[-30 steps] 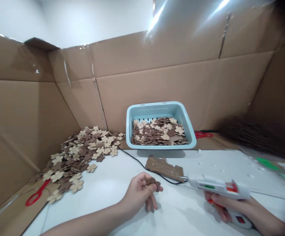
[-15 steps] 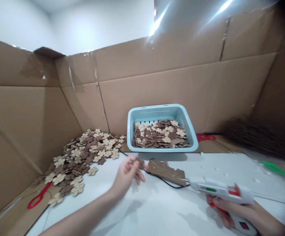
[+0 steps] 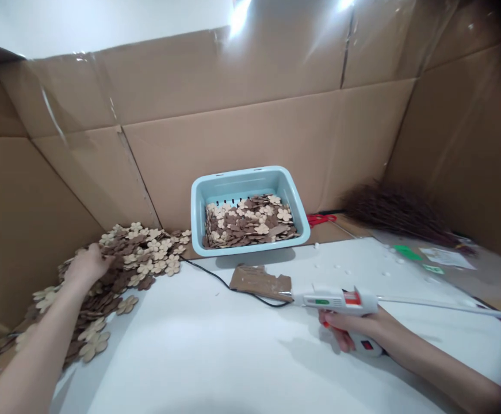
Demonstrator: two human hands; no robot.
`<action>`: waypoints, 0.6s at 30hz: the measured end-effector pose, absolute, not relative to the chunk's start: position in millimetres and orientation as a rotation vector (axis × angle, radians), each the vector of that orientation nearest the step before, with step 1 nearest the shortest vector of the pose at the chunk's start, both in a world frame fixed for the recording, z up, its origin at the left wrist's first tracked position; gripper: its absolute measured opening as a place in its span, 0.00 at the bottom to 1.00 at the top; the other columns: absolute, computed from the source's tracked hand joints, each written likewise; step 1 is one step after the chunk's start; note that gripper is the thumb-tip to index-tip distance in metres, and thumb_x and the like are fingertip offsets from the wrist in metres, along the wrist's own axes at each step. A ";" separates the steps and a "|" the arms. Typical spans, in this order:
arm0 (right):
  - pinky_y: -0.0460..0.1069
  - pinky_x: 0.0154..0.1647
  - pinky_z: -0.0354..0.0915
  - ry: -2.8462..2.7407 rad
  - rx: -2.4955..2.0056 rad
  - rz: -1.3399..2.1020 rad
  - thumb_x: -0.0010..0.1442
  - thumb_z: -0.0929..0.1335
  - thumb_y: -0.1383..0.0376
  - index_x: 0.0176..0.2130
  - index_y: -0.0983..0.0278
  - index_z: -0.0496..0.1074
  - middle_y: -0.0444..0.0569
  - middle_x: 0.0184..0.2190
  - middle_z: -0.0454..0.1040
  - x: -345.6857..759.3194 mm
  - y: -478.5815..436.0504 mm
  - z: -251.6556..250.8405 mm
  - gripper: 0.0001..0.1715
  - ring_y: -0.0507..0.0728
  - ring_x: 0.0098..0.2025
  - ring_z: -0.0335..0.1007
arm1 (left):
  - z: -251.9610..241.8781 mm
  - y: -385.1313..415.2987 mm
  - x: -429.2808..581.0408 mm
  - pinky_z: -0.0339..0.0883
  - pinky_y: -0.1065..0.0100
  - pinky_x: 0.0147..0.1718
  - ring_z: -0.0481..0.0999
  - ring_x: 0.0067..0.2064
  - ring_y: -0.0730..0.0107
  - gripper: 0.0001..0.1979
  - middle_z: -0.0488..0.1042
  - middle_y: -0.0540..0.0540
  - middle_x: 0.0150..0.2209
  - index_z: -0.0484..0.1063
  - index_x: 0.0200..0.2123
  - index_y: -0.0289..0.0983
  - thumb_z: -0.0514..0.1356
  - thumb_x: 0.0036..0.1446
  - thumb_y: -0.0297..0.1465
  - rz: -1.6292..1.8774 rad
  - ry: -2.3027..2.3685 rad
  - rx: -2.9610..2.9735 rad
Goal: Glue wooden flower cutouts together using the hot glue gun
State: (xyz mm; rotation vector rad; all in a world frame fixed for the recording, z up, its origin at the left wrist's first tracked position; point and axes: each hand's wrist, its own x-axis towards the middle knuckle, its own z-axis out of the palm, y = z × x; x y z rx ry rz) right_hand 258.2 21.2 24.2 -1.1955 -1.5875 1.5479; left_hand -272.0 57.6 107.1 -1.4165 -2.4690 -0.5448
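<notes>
My left hand (image 3: 87,263) reaches far left and rests on a heap of brown and cream wooden flower cut-outs (image 3: 116,270); its fingers are curled down into the pile, and what they hold is hidden. My right hand (image 3: 358,329) grips the handle of a white hot glue gun (image 3: 334,299), held level above the white table (image 3: 241,356). The gun's nozzle points left at a torn scrap of cardboard (image 3: 261,282) lying on the table.
A light blue basket (image 3: 250,190) filled with more flower cut-outs stands at the back. A black cord (image 3: 209,275) runs across the table. Red scissors (image 3: 321,218) and a bundle of dark twigs (image 3: 399,211) lie at the right. Cardboard walls (image 3: 233,126) surround the table.
My left hand, which held a brown flower piece near the table's middle, has swung left onto the flower heap. The glue gun stays in my right hand. The view has shifted.
</notes>
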 end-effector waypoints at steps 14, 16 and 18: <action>0.49 0.27 0.59 -1.556 -1.197 1.486 0.54 0.68 0.57 0.26 0.64 0.71 0.42 0.14 0.69 261.1 18.9 30.8 0.13 0.53 0.21 0.64 | 88.8 140.9 -2.7 0.63 0.64 0.43 0.70 0.45 0.60 0.13 0.74 0.42 0.43 0.74 0.43 0.38 0.52 0.59 0.24 -0.464 -1.228 -2.432; 0.49 0.28 0.59 -1.547 -1.203 1.489 0.55 0.67 0.57 0.26 0.64 0.71 0.42 0.14 0.68 261.7 19.7 29.9 0.14 0.53 0.21 0.63 | 82.7 152.8 6.6 0.64 0.65 0.40 0.71 0.45 0.59 0.12 0.74 0.42 0.42 0.75 0.41 0.37 0.54 0.58 0.25 -0.495 -1.212 -2.479; 0.49 0.28 0.58 -1.536 -1.216 1.488 0.55 0.67 0.57 0.26 0.64 0.70 0.42 0.13 0.68 262.2 20.5 28.8 0.14 0.53 0.21 0.63 | 79.6 162.2 4.0 0.65 0.66 0.37 0.73 0.43 0.60 0.10 0.75 0.43 0.41 0.76 0.38 0.37 0.56 0.57 0.25 -0.545 -1.219 -2.526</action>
